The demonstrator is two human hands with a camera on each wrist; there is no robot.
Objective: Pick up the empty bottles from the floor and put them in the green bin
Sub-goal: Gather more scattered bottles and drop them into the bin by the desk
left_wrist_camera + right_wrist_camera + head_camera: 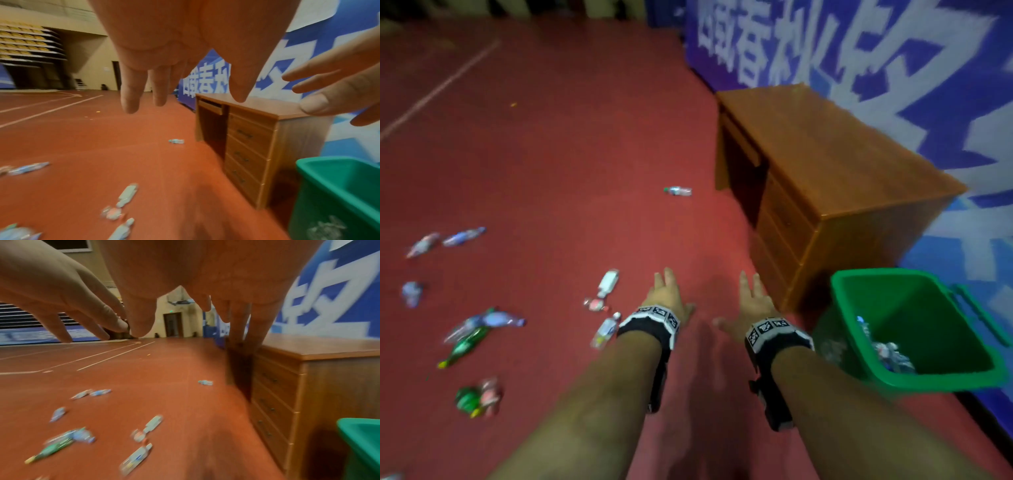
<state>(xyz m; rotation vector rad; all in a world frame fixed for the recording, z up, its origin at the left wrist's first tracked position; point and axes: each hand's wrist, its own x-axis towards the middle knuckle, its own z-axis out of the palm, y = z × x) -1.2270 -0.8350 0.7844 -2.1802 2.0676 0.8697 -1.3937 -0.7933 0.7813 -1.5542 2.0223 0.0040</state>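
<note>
Several empty plastic bottles lie scattered on the red floor to my left: a white one [607, 283], a clear one [606, 329] beside my left wrist, a green one [464, 347], and a lone clear one [678, 191] farther off near the desk. The green bin [859, 342] stands at the right with crushed bottles [890, 354] at its bottom. My left hand [666, 291] and right hand [753, 298] both hover palm-down over bare floor, fingers straight and spread, holding nothing. In the wrist views the left fingers [130, 97] and right fingers [236, 331] hang free.
A wooden desk [825, 164] with drawers stands just beyond the bin against a blue banner wall [893, 68]. White court lines [438, 89] cross the floor at the far left. Tiered seats [26, 43] show in the distance.
</note>
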